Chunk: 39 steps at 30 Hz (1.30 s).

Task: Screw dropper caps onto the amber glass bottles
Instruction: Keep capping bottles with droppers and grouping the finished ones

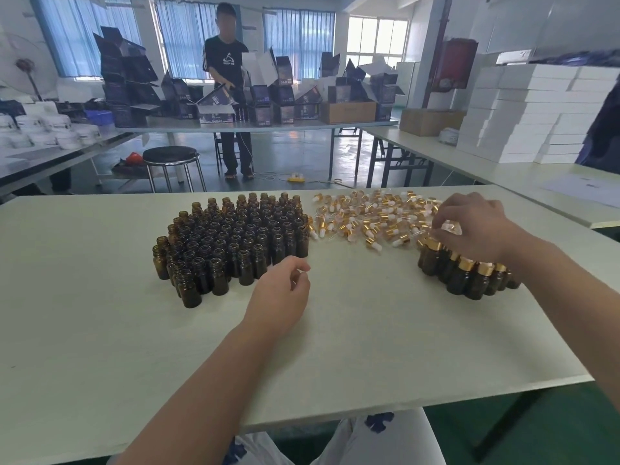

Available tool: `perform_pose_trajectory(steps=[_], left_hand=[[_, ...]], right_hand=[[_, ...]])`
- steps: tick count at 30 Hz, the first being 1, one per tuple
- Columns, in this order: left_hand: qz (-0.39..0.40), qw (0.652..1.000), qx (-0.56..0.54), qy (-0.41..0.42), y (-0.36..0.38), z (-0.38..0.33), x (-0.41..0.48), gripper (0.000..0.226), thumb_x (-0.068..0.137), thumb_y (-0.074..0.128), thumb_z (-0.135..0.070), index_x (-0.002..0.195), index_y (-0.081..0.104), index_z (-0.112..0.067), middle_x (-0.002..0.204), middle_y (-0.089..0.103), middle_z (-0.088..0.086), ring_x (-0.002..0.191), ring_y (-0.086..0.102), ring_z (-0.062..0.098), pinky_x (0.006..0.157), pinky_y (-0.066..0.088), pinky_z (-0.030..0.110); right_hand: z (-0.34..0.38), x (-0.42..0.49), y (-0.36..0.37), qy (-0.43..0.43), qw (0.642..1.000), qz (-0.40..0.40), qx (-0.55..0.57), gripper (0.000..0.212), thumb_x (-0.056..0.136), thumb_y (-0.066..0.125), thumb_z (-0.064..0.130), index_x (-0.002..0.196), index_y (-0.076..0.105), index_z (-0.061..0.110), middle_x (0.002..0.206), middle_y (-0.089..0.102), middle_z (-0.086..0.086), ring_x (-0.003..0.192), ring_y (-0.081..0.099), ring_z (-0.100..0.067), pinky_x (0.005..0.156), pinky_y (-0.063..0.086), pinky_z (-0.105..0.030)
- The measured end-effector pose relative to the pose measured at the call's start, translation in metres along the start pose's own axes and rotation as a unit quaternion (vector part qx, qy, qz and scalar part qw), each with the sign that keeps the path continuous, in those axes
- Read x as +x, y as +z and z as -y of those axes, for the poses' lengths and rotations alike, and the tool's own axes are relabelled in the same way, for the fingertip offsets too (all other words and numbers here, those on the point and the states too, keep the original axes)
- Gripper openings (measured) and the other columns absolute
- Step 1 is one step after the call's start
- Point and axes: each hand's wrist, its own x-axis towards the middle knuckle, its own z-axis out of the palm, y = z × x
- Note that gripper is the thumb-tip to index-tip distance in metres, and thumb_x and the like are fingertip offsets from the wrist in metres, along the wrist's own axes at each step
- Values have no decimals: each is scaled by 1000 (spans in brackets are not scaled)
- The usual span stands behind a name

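Begin with the left hand [281,290], low over the table [100,330], fingers loosely bent and holding nothing. Reach to the open amber bottles [231,236], bunched toward the far edge, left of the middle. Take one from the near row, so as not to knock the rest over. Mind the right hand [469,226], curled down over the capped bottles [466,273] by the right edge, fingertips at something pale, maybe a cap's soft bulb; cannot tell if gripped or only touched. Pick one of the dropper caps [369,223] from the pile along the far edge, by the gold ring, not the thin glass tube. Slide the tube straight down the neck, hold the bottle still, and turn until snug, likely not too hard. Stand it beside the capped ones.
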Motion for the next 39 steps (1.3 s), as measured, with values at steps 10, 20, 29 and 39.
perform_pose_trajectory(steps=[10,20,29,39], left_hand=[[-6,1000,-14,-7,0,0,0,18,93,48,-13,98,59,-27,73,53,-8,64,49,7,64,46,30],[-16,998,-48,-36,-2,-3,0,39,93,49,-14,130,41,-23,78,57,-2,68,54,9,64,48,29],[-78,986,-108,-102,-5,-4,2,72,91,49,-10,148,11,-32,61,51,-7,56,51,9,52,44,28],[-108,976,-124,-146,-9,-6,4,74,92,49,-14,152,6,-25,73,61,6,61,55,14,57,47,32]], right_hand=[[3,-2,4,10,996,10,-86,9,91,58,36,95,64,30,123,53,4,118,36,-20,98,25,-43],[71,-13,9,-45,994,-92,47,24,87,64,26,108,65,14,114,58,-9,108,50,-32,92,40,-44],[116,30,63,74,992,45,95,54,94,49,29,144,34,14,146,36,-13,133,35,-33,104,37,-44],[110,30,95,130,986,66,84,57,93,43,28,146,24,24,149,32,-13,136,30,-35,109,28,-51]])
